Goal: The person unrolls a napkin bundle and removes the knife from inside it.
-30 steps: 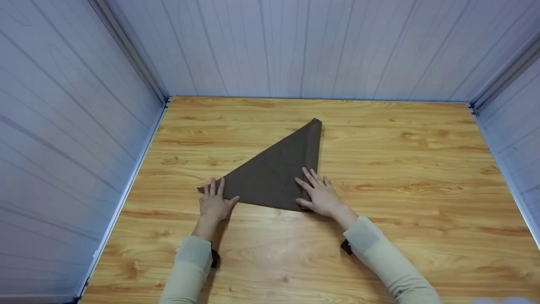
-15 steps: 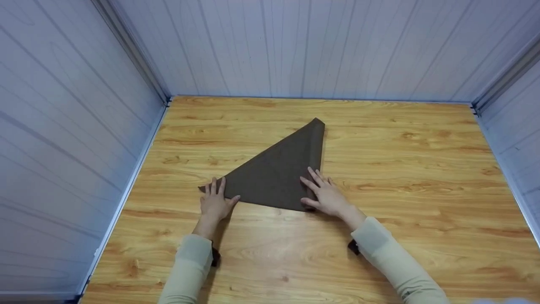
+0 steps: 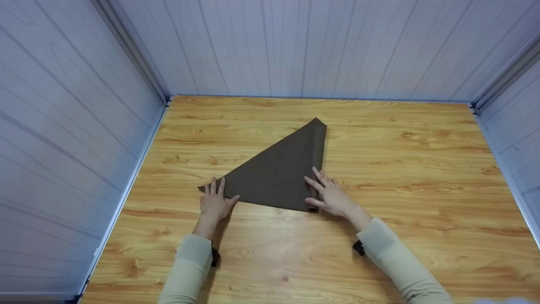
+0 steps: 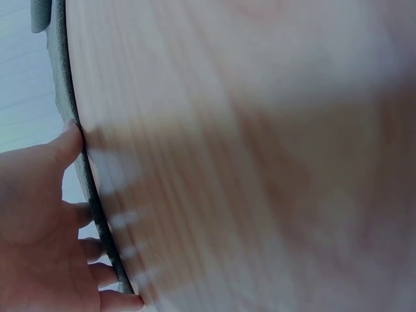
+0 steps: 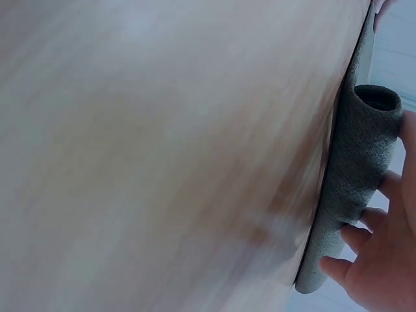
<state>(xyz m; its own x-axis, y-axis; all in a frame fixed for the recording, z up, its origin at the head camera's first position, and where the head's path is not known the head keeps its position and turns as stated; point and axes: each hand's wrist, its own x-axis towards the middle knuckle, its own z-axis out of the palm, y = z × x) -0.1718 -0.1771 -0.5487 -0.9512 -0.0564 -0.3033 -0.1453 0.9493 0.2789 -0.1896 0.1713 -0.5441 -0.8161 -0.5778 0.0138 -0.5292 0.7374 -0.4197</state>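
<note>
A dark brown cloth [image 3: 270, 173], roughly a triangle, lies on the wooden tabletop. Its right edge is rolled into a tube, and the hollow end of this roll [image 5: 364, 156] shows in the right wrist view. My left hand [image 3: 215, 205] rests on the cloth's narrow left corner with fingers spread, the thumb at the front edge. The right hand [image 3: 333, 199] lies over the near part of the roll, its fingers extended across it and the thumb near the rolled end. In the left wrist view, the left fingertips [image 4: 104, 274] touch the cloth's thin edge.
Wood-grain tabletop [image 3: 413, 181] surrounds the cloth. A pale panel wall [image 3: 278, 46] stands along the back, with further panels at the left [image 3: 63, 147] and right [image 3: 514, 114]. A dark wrist device shows below each cuff.
My right hand has shifted a little to the right, and the rolled edge has moved right with it. The left hand stays in place on the left corner.
</note>
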